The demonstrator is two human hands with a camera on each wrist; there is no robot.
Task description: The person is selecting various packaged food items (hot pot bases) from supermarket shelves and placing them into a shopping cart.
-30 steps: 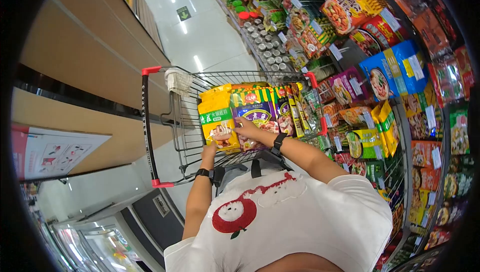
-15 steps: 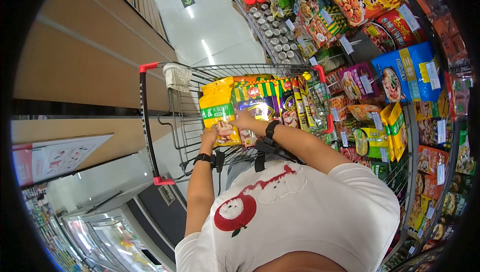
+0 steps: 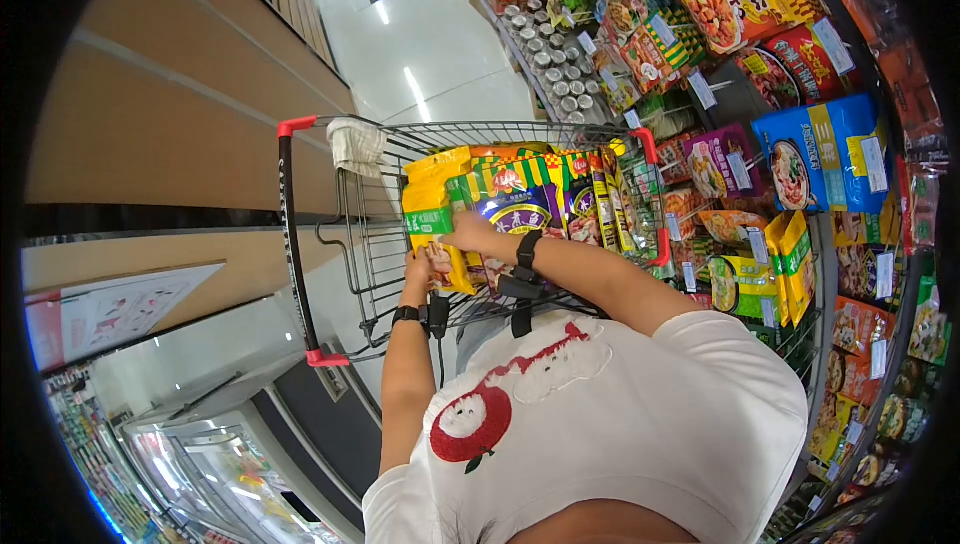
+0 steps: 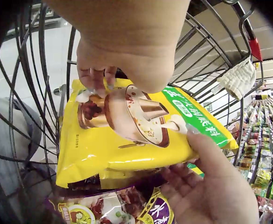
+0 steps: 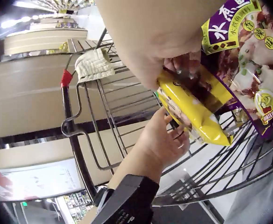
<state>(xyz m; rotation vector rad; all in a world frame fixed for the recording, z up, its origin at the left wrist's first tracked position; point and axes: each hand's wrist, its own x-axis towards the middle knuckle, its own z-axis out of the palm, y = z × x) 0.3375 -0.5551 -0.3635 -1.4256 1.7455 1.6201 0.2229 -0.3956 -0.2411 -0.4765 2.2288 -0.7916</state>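
- Since a second ago the right hand has climbed the yellow packet from its lower printed part to its green band. The left hand stays at the packet's near edge, and the shopping cart sits slightly higher in the head view.
- Shelves crowded with bright food packets fill the right side, with rows of small jars farther along.
- Pale glossy floor runs far ahead between those shelves and a wood-panelled wall on the left.
- Near on the left stands a chiller cabinet with glass panes.
- The wire cart stands just ahead of the person. Its black bar with red ends is on the left, and a row of upright packets stands in the basket.
- The yellow packet is the leftmost of that row and leans a little to the left. A purple packet stands on its right, and the two overlap in both wrist views.
- A white cloth hangs over the cart's far left rim.
- The left hand pinches the yellow packet's near edge, with the thumb on the printed face and the fingers curled underneath.
- The right hand grips the same packet farther up. One digit lies stretched along the green band, and the other fingers are hooked behind it, between the yellow and purple packets.
- A black band sits on the left wrist and another on the right wrist.
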